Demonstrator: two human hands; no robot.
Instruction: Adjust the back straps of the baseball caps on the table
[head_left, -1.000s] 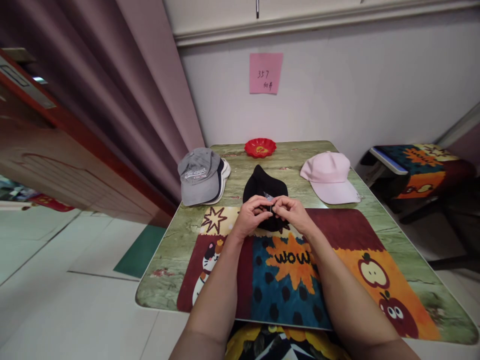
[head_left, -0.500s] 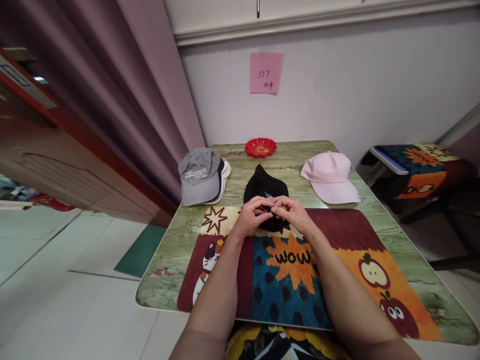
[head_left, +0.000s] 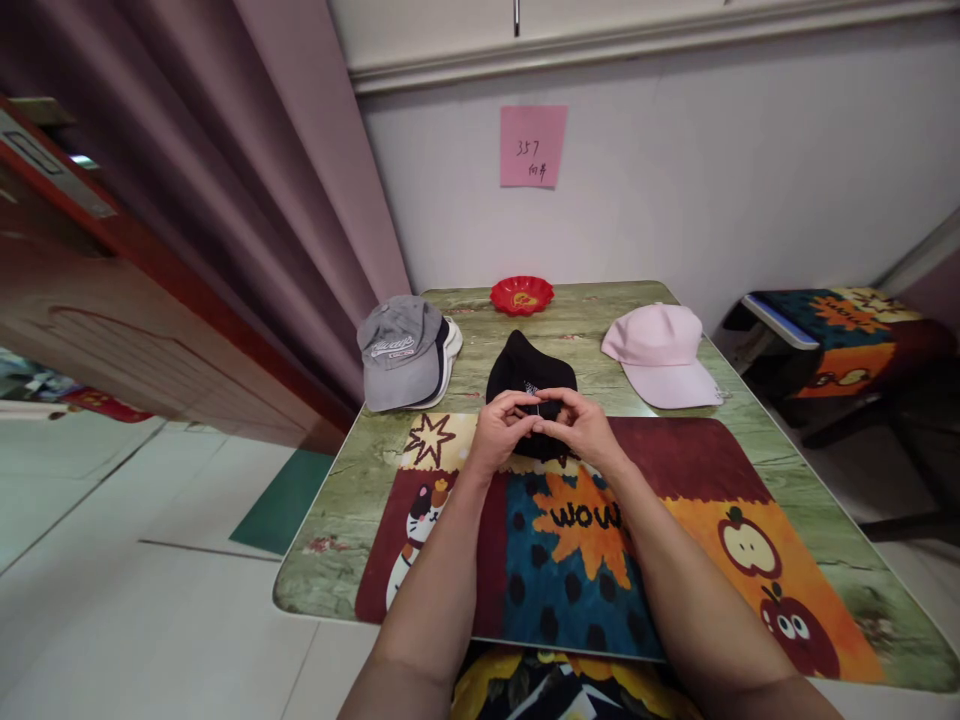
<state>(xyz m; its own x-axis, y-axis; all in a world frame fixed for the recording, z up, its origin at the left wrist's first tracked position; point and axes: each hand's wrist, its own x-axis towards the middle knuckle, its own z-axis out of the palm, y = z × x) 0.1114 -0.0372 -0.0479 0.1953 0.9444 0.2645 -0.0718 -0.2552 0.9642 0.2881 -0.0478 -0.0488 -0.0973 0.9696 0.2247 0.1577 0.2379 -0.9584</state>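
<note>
A black baseball cap (head_left: pixel 536 365) sits at the back edge of the placemat, directly behind my hands, its lower part partly covered by them. Thumb and fingers of my left hand (head_left: pixel 506 428) are pinched together over the cap's front. My right hand (head_left: pixel 576 425) meets it there, also in a pinch, the thumb tips nearly touching. Between the fingertips is a small shiny metal piece (head_left: pixel 537 408), thin and pale; its exact kind is too small to make out. To the right rests a pink cap (head_left: pixel 656 345) with small shiny bits at its brim edge.
Stacked caps, a grey one (head_left: pixel 401 350) on top, lie at the table's left. A red scalloped dish (head_left: pixel 522 295) stands at the back by the wall. Under my forearms is a colourful placemat (head_left: pixel 705 450) on the green wood-patterned table (head_left: pixel 322 545). A curtain (head_left: pixel 300 150) hangs at left.
My right fingers have shifted slightly left and opened out into a rounder arch, thumb tip now against the left thumb. The caps and dish have stayed where they were.
</note>
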